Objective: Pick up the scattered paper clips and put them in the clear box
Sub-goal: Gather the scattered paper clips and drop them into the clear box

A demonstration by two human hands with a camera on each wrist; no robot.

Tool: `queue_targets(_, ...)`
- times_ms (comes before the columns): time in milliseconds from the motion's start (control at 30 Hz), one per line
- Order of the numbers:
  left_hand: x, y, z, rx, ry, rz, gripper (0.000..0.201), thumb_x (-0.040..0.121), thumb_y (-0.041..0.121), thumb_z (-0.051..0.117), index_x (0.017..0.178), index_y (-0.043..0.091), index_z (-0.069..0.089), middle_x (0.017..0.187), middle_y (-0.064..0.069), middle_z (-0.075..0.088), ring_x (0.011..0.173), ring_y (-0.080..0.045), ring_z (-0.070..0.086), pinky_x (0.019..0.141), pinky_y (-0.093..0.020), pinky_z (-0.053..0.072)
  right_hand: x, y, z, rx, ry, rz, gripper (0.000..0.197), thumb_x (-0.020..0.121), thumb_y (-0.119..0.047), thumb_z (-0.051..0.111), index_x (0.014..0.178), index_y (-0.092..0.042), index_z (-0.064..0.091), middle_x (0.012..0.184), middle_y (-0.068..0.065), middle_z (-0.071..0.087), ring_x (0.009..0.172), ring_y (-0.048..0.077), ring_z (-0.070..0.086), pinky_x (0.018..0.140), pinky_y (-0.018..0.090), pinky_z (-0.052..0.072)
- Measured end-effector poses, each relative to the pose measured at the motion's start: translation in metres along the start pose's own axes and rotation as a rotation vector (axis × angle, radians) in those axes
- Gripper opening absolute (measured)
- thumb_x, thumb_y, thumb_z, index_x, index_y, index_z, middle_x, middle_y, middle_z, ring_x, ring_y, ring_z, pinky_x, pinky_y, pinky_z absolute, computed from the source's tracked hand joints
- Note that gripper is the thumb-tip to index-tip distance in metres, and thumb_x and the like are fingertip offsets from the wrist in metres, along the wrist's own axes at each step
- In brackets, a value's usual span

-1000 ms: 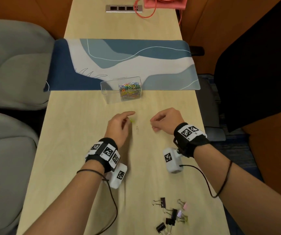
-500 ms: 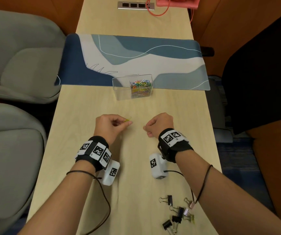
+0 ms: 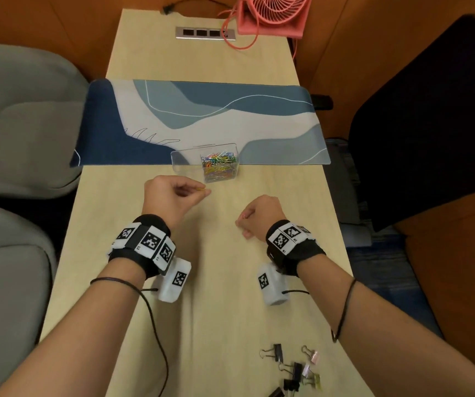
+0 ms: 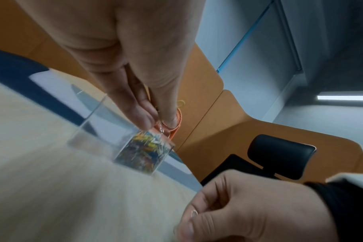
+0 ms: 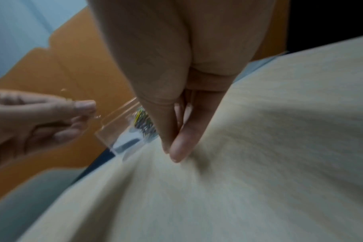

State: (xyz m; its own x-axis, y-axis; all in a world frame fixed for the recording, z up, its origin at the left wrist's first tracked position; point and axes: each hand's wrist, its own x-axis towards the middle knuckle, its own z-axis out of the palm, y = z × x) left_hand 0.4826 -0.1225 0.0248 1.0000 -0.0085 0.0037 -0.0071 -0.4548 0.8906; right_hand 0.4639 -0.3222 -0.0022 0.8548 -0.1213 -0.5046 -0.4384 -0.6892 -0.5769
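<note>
The clear box (image 3: 180, 161) stands at the near edge of the desk mat, with a heap of coloured paper clips (image 3: 219, 167) in its right half. My left hand (image 3: 201, 191) hovers just left of and in front of the box and pinches a yellow paper clip (image 3: 205, 190) between thumb and forefinger. In the left wrist view the yellow clip (image 4: 181, 104) sticks out past the fingertips (image 4: 145, 119), above the box (image 4: 89, 131). My right hand (image 3: 242, 224) sits low over the table, fingers curled, and pinches a small pale clip (image 4: 194, 212).
Several binder clips (image 3: 293, 368) lie at the table's near right. A blue and white desk mat (image 3: 201, 121) spans the middle. A pink fan (image 3: 273, 12) and a socket strip (image 3: 204, 32) sit at the far end. Grey seats (image 3: 15, 124) lie left, a black chair (image 3: 431, 124) right.
My left hand went from touching the yellow clip on the table to pinching it, then lifted it toward the box. The small clip between the hands is gone from the table.
</note>
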Motion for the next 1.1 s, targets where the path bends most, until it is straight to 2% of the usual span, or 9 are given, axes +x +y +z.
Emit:
queue_targets(67, 0.016, 0.008, -0.002, -0.019, -0.031, 0.002, 0.016, 0.077, 0.030, 0.082, 0.082, 0.015, 0.078, 0.071, -0.004, 0.073, 0.064, -0.014, 0.070, 0.070, -0.021, 0.056, 0.001, -0.002, -0.013, 0.206, 0.008, -0.006, 0.009, 0.072, -0.004, 0.078, 0.072, 0.002, 0.072, 0.057, 0.001, 0.070, 0.059, 0.025, 0.072, 0.068, 0.038, 0.062)
queue_targets(167, 0.041, 0.017, -0.003, 0.056, -0.087, 0.039, 0.018, 0.086, 0.033, 0.073, 0.083, 0.016, 0.078, 0.069, -0.004, 0.073, 0.067, -0.017, 0.072, 0.078, -0.030, 0.058, 0.003, -0.016, -0.035, 0.365, 0.047, -0.034, 0.017, 0.073, -0.007, 0.081, 0.081, 0.005, 0.072, 0.067, 0.010, 0.072, 0.056, 0.023, 0.069, 0.071, 0.034, 0.061)
queue_targets(333, 0.070, 0.026, 0.009, 0.137, -0.019, 0.110, 0.012, 0.081, 0.021, 0.079, 0.091, 0.015, 0.079, 0.078, 0.000, 0.072, 0.068, -0.009, 0.061, 0.065, -0.010, 0.046, 0.018, -0.048, -0.066, 0.531, 0.126, -0.111, 0.024, 0.069, -0.007, 0.085, 0.085, -0.003, 0.067, 0.072, 0.021, 0.071, 0.057, 0.023, 0.069, 0.067, 0.032, 0.061)
queue_targets(433, 0.080, 0.025, 0.017, 0.060, 0.069, 0.071, 0.011, 0.073, 0.014, 0.085, 0.078, 0.015, 0.075, 0.070, -0.004, 0.070, 0.060, -0.009, 0.058, 0.062, -0.017, 0.051, 0.026, -0.060, -0.078, 0.584, 0.164, -0.179, 0.028, 0.068, -0.005, 0.085, 0.077, -0.005, 0.059, 0.070, 0.022, 0.069, 0.053, 0.021, 0.068, 0.056, 0.026, 0.059)
queue_targets(533, 0.084, 0.021, 0.024, 0.010, 0.095, 0.038, 0.018, 0.069, 0.011, 0.087, 0.068, 0.014, 0.070, 0.065, 0.001, 0.067, 0.057, -0.008, 0.057, 0.062, -0.020, 0.054, 0.037, -0.064, -0.078, 0.546, 0.203, -0.218, 0.027, 0.068, -0.008, 0.086, 0.074, -0.001, 0.061, 0.069, 0.022, 0.069, 0.051, 0.019, 0.067, 0.057, 0.026, 0.059)
queue_targets(667, 0.083, 0.013, 0.030, 0.064, 0.101, 0.089, 0.013, 0.069, 0.013, 0.088, 0.072, 0.012, 0.075, 0.074, -0.001, 0.068, 0.060, -0.012, 0.064, 0.067, -0.023, 0.058, 0.049, -0.066, -0.072, 0.550, 0.246, -0.248, 0.022, 0.069, -0.008, 0.085, 0.078, 0.004, 0.069, 0.068, 0.018, 0.071, 0.053, 0.018, 0.067, 0.057, 0.023, 0.058)
queue_targets(867, 0.078, -0.002, 0.035, 0.118, 0.063, 0.136, 0.009, 0.073, 0.012, 0.085, 0.078, 0.012, 0.079, 0.077, 0.001, 0.068, 0.065, -0.012, 0.066, 0.071, -0.028, 0.059, 0.064, -0.071, -0.060, 0.456, 0.304, -0.340, 0.009, 0.071, -0.007, 0.082, 0.074, -0.005, 0.074, 0.067, 0.012, 0.071, 0.058, 0.023, 0.070, 0.065, 0.035, 0.061)
queue_targets(1000, 0.080, -0.002, 0.035, 0.129, 0.112, 0.068, 0.018, 0.070, 0.016, 0.087, 0.068, 0.019, 0.069, 0.064, 0.005, 0.067, 0.059, -0.007, 0.061, 0.065, -0.022, 0.056, 0.070, -0.077, -0.052, 0.222, 0.322, -0.436, 0.010, 0.068, -0.018, 0.084, 0.067, -0.018, 0.074, 0.060, -0.006, 0.069, 0.056, 0.007, 0.065, 0.077, 0.030, 0.058)
queue_targets(1100, 0.081, -0.001, 0.037, 0.119, 0.136, 0.043, 0.022, 0.068, 0.020, 0.089, 0.063, 0.019, 0.067, 0.060, 0.005, 0.064, 0.053, -0.007, 0.055, 0.061, -0.024, 0.054, 0.073, -0.080, -0.050, 0.115, 0.314, -0.451, 0.008, 0.070, -0.021, 0.083, 0.067, -0.021, 0.074, 0.061, -0.008, 0.069, 0.060, 0.005, 0.065, 0.088, 0.029, 0.052)
